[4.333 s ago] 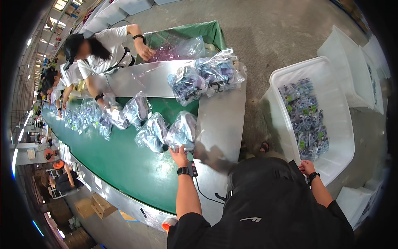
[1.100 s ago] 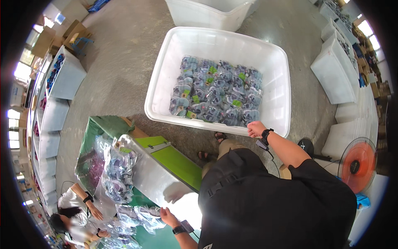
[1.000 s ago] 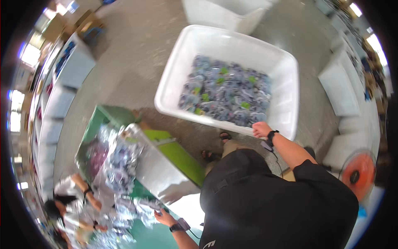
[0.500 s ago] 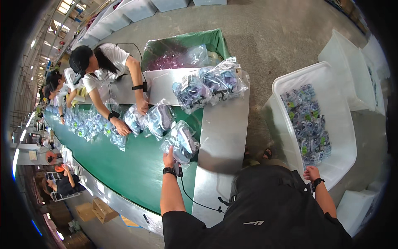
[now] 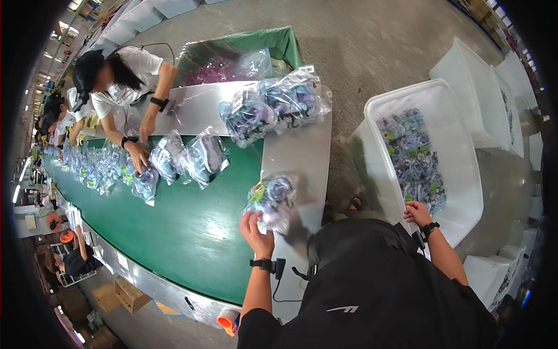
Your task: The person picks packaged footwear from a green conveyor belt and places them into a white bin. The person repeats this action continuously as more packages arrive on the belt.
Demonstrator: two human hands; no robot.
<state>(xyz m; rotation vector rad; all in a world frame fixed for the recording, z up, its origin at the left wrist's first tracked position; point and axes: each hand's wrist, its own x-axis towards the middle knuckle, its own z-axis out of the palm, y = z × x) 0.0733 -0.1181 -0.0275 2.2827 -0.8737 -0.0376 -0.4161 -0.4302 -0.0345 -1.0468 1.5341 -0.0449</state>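
Observation:
My left hand point(image 5: 257, 235) grips the near side of a clear plastic bag of shoes point(image 5: 273, 200), blue and purple with a green patch. The bag is held over the seam between the green belt point(image 5: 197, 232) and the metal tabletop point(image 5: 293, 160), with a shadow beside it. My right hand point(image 5: 417, 214) hangs at the near rim of a white bin point(image 5: 465, 192), fingers loosely curled and nothing seen in them. Many bagged shoes point(image 5: 415, 154) lie inside that bin. Two more bags of shoes point(image 5: 203, 157) rest on the belt ahead of my left hand.
Large bagged bundles point(image 5: 273, 104) lie on the tabletop's far corner. Across the belt a co-worker point(image 5: 131, 75) handles bagged shoes. A green-lined container point(image 5: 285, 46) stands behind. More white bins point(image 5: 462, 96) stand at right. Orange tape point(image 5: 228, 321) sits at the belt's near edge.
My left hand has moved the bag of shoes right and nearer, from the belt to its edge; the bag has turned and shows its green patch. The view has shifted slightly.

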